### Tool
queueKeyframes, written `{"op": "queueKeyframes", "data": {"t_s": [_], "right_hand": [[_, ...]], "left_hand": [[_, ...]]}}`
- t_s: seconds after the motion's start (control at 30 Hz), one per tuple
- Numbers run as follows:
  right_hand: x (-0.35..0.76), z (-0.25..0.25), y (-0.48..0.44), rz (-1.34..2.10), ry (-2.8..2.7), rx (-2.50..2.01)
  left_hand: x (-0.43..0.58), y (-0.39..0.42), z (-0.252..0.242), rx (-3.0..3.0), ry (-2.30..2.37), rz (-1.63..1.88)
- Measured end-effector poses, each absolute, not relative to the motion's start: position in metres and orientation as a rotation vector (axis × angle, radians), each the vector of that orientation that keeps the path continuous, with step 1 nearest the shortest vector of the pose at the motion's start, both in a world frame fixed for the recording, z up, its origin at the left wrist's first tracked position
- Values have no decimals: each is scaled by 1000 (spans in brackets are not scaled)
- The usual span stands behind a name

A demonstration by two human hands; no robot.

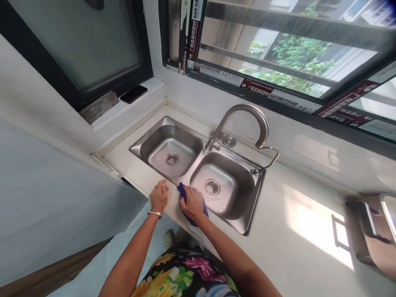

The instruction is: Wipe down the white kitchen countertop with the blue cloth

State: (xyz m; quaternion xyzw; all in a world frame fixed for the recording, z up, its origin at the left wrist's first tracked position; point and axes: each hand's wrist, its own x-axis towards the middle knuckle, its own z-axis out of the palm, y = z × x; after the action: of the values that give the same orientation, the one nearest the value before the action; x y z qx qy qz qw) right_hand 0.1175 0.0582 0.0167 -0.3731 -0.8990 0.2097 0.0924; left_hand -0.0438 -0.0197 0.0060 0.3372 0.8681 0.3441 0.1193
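Observation:
A steel sink with two basins (198, 168) is set into the pale countertop (278, 251). My right hand (192, 203) presses on a dark blue cloth (205, 208) at the sink's front rim, between the two basins. The cloth sticks out on both sides of the hand. To its left, my left hand (159, 195), with a silver bracelet at the wrist, rests at the counter's front edge below the left basin. Its fingers are curled in, and nothing shows in them.
A curved faucet (244, 108) rises behind the basins, with a thin spout (274, 156) at the right rear corner. A black phone (134, 94) lies on the left ledge. A blurred brown object (375, 231) stands far right.

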Motion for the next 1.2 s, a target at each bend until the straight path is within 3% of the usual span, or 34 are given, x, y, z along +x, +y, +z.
{"op": "queueKeyframes", "data": {"t_s": [0.23,0.53,0.7,0.93,1.2], "right_hand": [[70,9,93,851,-2681,-963],[58,-14,135,895,-2623,-903],[49,-29,167,774,-2600,-736],[38,-44,260,598,-2538,-897],[43,-44,354,430,-2700,-586]], "left_hand": [[-46,-20,4,1004,2543,992],[-47,-21,4,967,2569,985],[-47,-22,4,937,2584,987],[-47,-21,6,897,2606,982],[-45,-21,6,856,2618,949]]}}
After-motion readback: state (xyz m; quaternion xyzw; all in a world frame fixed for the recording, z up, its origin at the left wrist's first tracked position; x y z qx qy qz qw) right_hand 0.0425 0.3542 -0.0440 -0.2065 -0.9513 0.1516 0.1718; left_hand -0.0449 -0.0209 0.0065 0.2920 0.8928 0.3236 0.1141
